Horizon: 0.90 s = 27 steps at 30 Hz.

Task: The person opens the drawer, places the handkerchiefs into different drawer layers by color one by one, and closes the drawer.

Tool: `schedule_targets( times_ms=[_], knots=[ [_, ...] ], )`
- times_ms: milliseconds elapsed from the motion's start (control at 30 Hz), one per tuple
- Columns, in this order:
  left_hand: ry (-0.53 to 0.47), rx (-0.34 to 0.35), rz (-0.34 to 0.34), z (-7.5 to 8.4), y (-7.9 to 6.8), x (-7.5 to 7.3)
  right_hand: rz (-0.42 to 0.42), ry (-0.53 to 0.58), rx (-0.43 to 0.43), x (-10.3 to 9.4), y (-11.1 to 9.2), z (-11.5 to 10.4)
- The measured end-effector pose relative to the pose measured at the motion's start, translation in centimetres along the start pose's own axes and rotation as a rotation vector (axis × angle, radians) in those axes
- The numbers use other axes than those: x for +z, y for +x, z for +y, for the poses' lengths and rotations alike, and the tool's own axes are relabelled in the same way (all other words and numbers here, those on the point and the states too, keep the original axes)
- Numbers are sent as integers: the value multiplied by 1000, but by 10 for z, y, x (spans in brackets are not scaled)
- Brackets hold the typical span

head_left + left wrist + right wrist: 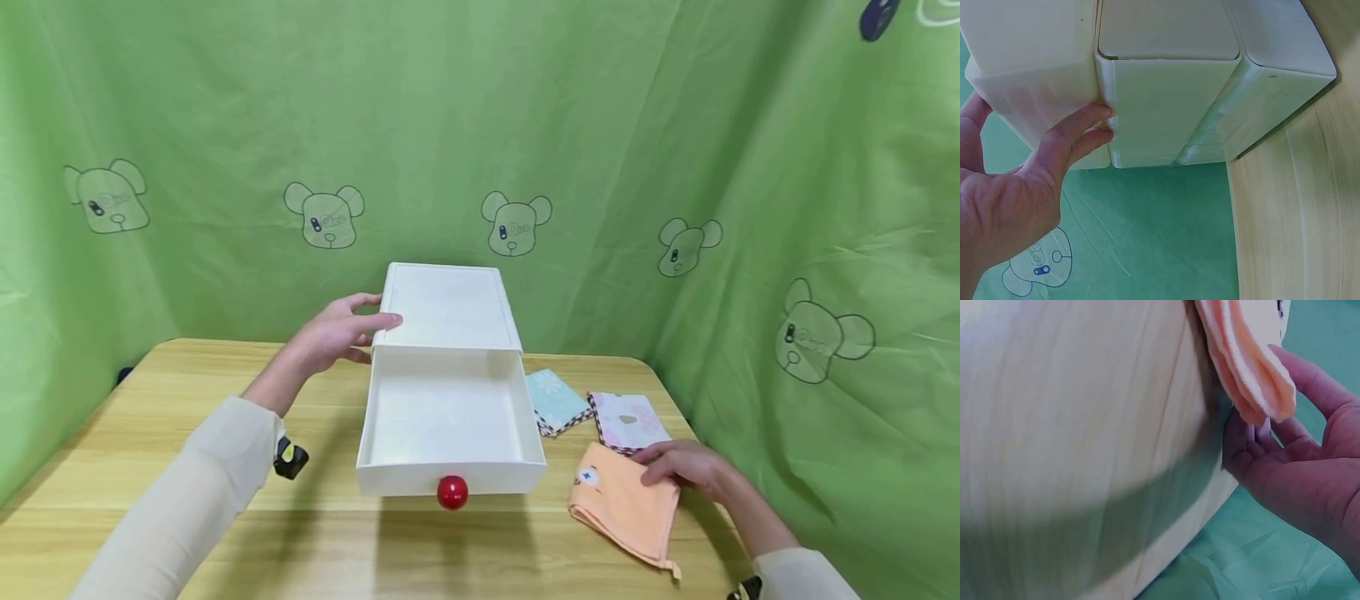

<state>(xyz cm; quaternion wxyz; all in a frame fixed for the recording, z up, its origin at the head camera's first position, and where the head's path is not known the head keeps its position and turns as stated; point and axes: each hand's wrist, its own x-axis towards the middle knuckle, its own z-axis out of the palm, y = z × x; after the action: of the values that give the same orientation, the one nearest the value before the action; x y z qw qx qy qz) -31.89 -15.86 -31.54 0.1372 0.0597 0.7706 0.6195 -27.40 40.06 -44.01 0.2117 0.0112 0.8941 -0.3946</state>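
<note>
- Left hand [337, 332]: I have it clamped on the left edge of the cabinet [450, 304], thumb on top, fingers against the side.
- Right hand [686, 467]: right of the cabinet and nearer me, closed on the orange cloth [626, 507]. Wrist view gives me the thumb above the hem, other fingers beneath.
- Orange cloth: folded, right of the cabinet's front, printed patch on its left part, small loop at the near corner.
- Drawer [405, 479]: pulled out of the cabinet's top tier toward me, red knob [452, 492] on its front. Left wrist view gives me three white tiers stacked.
- Blue cloth [553, 396]: folded, just right of the cabinet, checked trim.
- Pink-and-white cloth [630, 421]: farther right of the cabinet, beyond the blue one, similar trim.
- Table [187, 417]: wood-grain, under the cabinet.
- Curtain [420, 108]: green, bear-head prints, behind the cabinet.
</note>
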Motion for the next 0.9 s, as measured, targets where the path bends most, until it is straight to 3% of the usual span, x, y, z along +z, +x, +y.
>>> schedule_targets(
  times_ms=[333,900],
  knots=[
    [-5,-3,0,0,0,0,-196,157,-25,-8,-5,-3],
    [-2,5,-6,-1,1,0,-356,216,-63,-17,-16,-25]
  ],
)
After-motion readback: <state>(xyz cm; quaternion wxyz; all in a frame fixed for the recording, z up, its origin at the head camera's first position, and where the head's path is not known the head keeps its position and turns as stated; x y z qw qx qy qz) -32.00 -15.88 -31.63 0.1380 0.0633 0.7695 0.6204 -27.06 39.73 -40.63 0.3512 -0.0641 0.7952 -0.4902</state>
